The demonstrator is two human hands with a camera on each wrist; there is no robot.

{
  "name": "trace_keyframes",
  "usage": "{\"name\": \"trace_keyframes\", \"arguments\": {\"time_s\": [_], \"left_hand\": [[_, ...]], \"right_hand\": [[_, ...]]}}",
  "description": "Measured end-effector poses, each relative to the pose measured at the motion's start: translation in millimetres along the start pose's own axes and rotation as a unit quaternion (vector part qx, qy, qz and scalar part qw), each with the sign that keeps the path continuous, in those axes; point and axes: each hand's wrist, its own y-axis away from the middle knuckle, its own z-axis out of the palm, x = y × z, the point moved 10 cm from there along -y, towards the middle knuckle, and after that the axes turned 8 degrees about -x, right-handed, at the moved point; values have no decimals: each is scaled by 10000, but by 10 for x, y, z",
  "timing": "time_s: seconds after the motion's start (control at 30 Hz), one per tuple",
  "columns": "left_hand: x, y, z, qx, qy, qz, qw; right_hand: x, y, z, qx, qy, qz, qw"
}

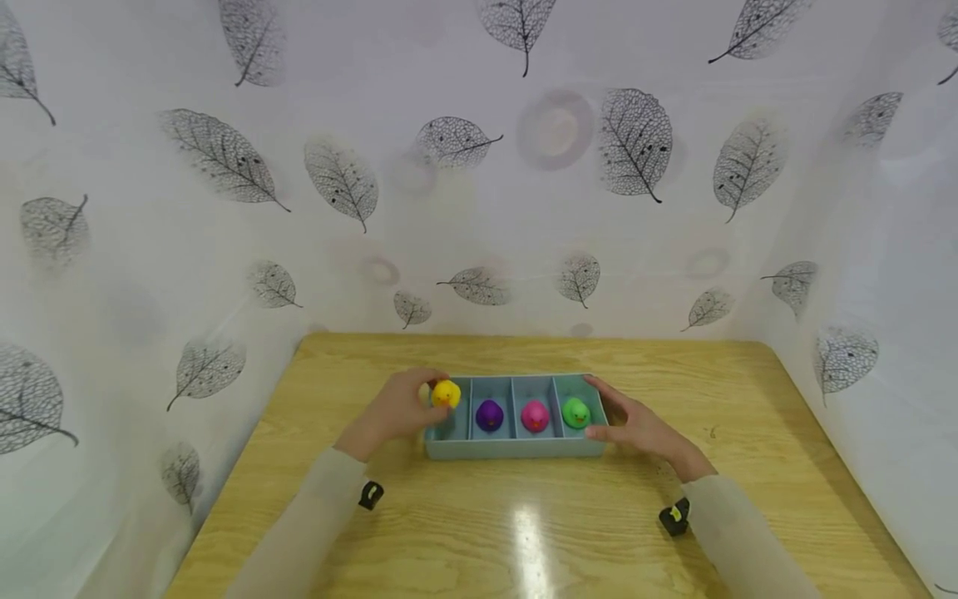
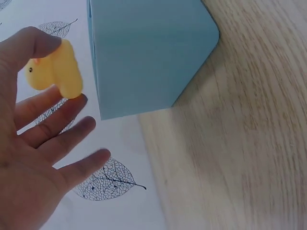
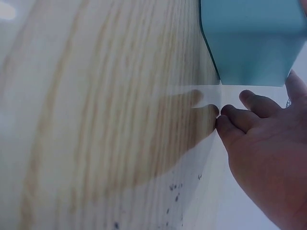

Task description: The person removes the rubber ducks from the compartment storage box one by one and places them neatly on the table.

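A long blue-grey divided box (image 1: 516, 450) lies on the table, split by thin walls into a row of compartments. Between thumb and fingertips, my left hand (image 1: 395, 408) pinches a yellow rubber duck (image 1: 446, 393) over the leftmost compartment. The left wrist view shows the duck held beside the box's end wall (image 2: 139, 62), the other fingers spread. A purple duck (image 1: 490, 415), a pink duck (image 1: 535, 415) and a green duck (image 1: 576, 413) sit in the other compartments, one each. My right hand (image 1: 645, 426) holds the box's right end, thumb at the front corner and forefinger at the back.
The wooden table (image 1: 464, 524) extends in front of the box and to both sides. White sheeting printed with leaves (image 1: 479, 208) stands behind it and on both sides. Dark wrist-worn pieces show at the left sleeve (image 1: 318, 499) and right sleeve (image 1: 737, 524).
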Motion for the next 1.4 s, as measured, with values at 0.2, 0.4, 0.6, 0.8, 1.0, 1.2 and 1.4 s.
{"name": "trace_keyframes", "arguments": {"time_s": [0.2, 0.4, 0.6, 0.8, 1.0, 1.2, 1.4], "left_hand": [[-58, 78, -115, 435, 345, 22, 9985], [-181, 181, -153, 357, 697, -224, 9967], [-303, 275, -199, 251, 694, -288, 9969], [-407, 344, -234, 250, 519, -289, 9979], [-517, 404, -243, 212, 371, -453, 9981], [-617, 455, -248, 234, 276, -593, 9976], [-728, 500, -222, 231, 203, -719, 9969]], "right_hand": [[6, 9, -5, 34, 26, 32, 10000], [-15, 15, -4, 40, -4, 12, 10000], [-26, 16, 1, 10, -96, 5, 10000], [-9, 18, -3, 12, -134, 18, 9999], [-8, 10, -1, -5, -193, -40, 9998], [-1, 13, 9, -33, -259, -8, 9997], [-19, 5, 16, -57, -261, -83, 9996]]}}
